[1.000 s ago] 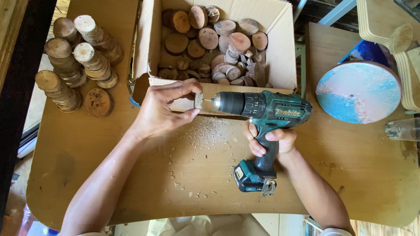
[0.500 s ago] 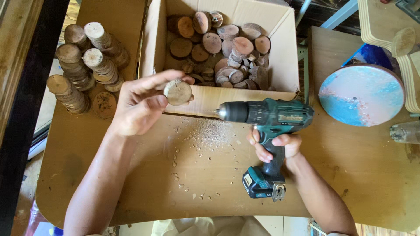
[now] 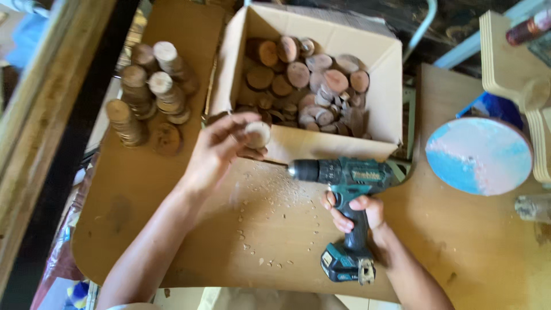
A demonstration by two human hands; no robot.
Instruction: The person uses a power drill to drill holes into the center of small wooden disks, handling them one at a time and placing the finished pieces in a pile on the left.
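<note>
Left hand [image 3: 215,152] is pinching a small round pale wood slice [image 3: 256,134] between thumb and fingertips, right in front of the open cardboard box [image 3: 385,86] full of brown wood rounds. Right hand [image 3: 356,211] is wrapped tight round the grip of a teal cordless drill [image 3: 344,189], which lies sideways just below the box, bit toward the slice. Stacks of wood discs [image 3: 146,95] sit left of the box.

Small round wood slice [image 3: 256,134], pale cut face with bark rim, pinched in the left hand [image 3: 215,155] above the desk [image 3: 172,229], teal cordless drill [image 3: 344,189], lying level, bit pointing left toward the slice, gripped by the right hand [image 3: 353,212]
</note>
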